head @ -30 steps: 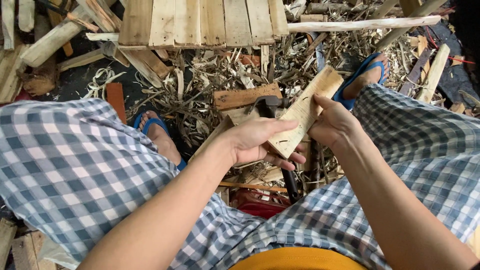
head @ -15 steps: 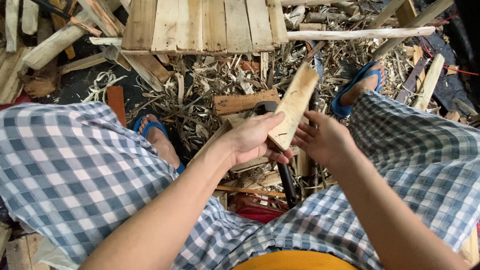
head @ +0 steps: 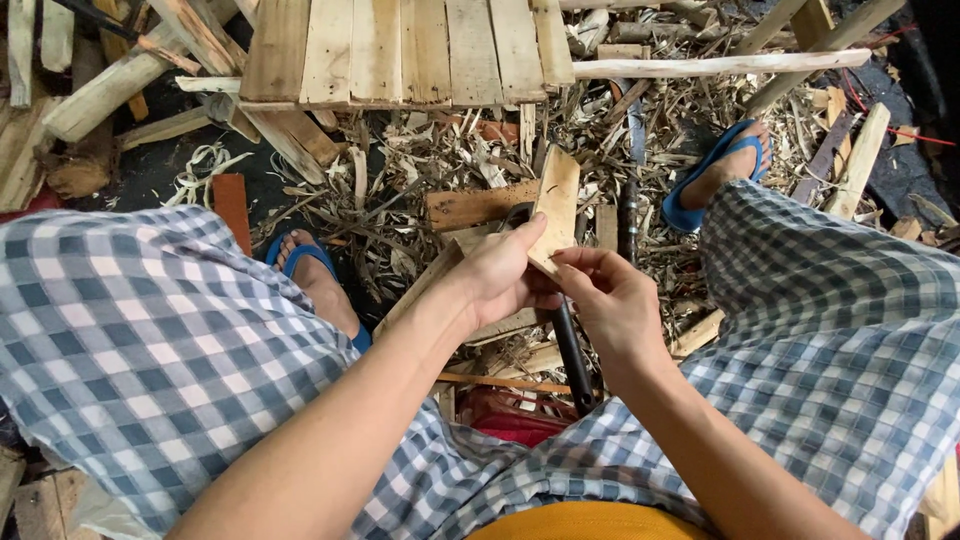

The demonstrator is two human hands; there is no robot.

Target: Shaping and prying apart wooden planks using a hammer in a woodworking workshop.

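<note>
Fingers of the left hand (head: 500,275) and right hand (head: 610,300) both pinch the lower end of a flat pale wooden slat (head: 556,205), held upright at frame centre. Below it runs a dark tool handle (head: 572,355); a slatted wooden pallet (head: 400,50) lies upper centre, above the shavings-strewn floor (head: 420,170).

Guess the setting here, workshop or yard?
Probably an informal woodworking spot on the ground. Wood shavings and offcuts litter the floor, a slatted pallet lies ahead, and the left hand and right hand hold a small wooden piece.

No pkgs, labels, signs — no screens
</note>
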